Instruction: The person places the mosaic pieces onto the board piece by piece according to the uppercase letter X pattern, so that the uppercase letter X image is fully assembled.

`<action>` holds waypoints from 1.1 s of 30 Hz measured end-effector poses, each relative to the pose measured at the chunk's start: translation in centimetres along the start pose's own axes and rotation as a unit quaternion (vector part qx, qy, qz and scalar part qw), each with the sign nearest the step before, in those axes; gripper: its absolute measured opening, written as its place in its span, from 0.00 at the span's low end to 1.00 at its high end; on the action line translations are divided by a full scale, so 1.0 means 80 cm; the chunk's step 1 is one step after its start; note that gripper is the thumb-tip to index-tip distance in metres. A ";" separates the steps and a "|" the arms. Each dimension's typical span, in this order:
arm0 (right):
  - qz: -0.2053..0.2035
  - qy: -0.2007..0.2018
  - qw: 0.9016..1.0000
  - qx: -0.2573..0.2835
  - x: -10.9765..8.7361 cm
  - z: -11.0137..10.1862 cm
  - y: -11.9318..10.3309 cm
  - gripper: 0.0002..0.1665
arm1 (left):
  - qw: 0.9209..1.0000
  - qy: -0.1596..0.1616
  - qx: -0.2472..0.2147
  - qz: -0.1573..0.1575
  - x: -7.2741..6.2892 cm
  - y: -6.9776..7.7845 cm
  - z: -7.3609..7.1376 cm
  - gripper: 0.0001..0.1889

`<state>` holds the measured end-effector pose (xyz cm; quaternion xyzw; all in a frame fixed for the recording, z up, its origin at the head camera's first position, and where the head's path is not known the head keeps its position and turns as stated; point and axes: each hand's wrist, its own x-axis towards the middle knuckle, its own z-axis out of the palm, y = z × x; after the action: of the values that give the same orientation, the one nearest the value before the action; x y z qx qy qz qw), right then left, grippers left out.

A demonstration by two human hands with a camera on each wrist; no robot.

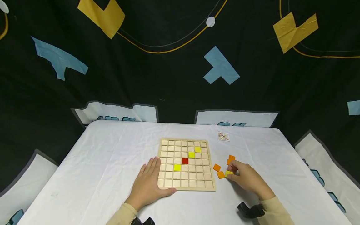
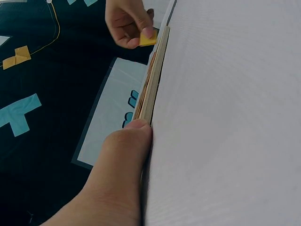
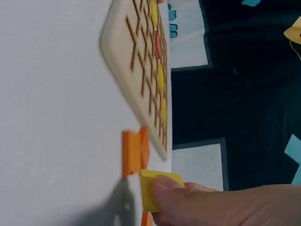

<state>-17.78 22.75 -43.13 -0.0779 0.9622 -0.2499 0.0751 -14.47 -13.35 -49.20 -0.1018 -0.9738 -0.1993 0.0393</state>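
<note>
A pale wooden grid board (image 1: 187, 189) lies flat on the table, with yellow tiles (image 1: 177, 167) and one red tile (image 1: 184, 161) in its cells. My left hand (image 1: 150, 182) rests along the board's left edge with fingers straight, its thumb at the front edge. To the right of the board, my right hand (image 1: 248, 177) pinches a yellow tile (image 3: 149, 190) between thumb and fingers. In the right wrist view the tile looks raised on its edge. Close by lie several orange tiles (image 1: 220, 174), partly behind the right hand.
A small printed pattern card (image 1: 223, 136) lies behind the loose tiles, near the table's back. White cloth covers the table (image 1: 92, 162). Beyond it hangs a black backdrop (image 1: 157, 81) with blue and yellow shapes.
</note>
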 end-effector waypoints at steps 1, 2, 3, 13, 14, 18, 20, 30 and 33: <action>-0.001 0.007 1.000 0.008 0.002 0.000 -0.002 0.11 | 1.000 -0.001 0.001 0.000 0.000 0.000 0.000 0.70; -0.005 0.015 1.000 0.013 0.005 0.002 -0.006 0.11 | 1.000 0.000 0.001 0.001 0.000 0.001 0.001 0.70; -0.011 0.023 1.000 0.017 0.008 0.004 -0.010 0.11 | 1.000 0.000 0.002 0.001 0.000 0.001 0.001 0.70; -0.111 0.048 0.990 0.068 0.038 0.068 -0.081 0.11 | 1.000 -0.001 0.010 0.000 0.001 0.000 0.001 0.70; -0.122 0.047 0.989 0.072 0.040 0.075 -0.090 0.11 | 1.000 -0.001 0.012 0.000 0.001 0.000 0.001 0.70; -0.156 0.038 0.983 0.083 0.044 0.098 -0.126 0.10 | 1.000 -0.002 0.014 0.003 0.001 -0.001 0.000 0.70; -0.169 0.033 0.981 0.086 0.047 0.108 -0.141 0.09 | 1.000 -0.002 0.014 0.005 0.001 -0.001 -0.001 0.70; -0.219 0.022 0.974 0.044 0.056 0.136 -0.171 0.08 | 1.000 0.003 0.023 0.010 -0.001 -0.002 0.000 0.70; -0.231 0.038 0.972 0.019 0.054 0.137 -0.171 0.08 | 1.000 0.003 0.024 0.010 -0.002 -0.002 0.000 0.70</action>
<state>-18.48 4.97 -46.32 -0.2874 0.9153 -0.2816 -0.0200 -14.38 -13.51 -49.30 -0.1096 -0.9772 -0.1755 0.0469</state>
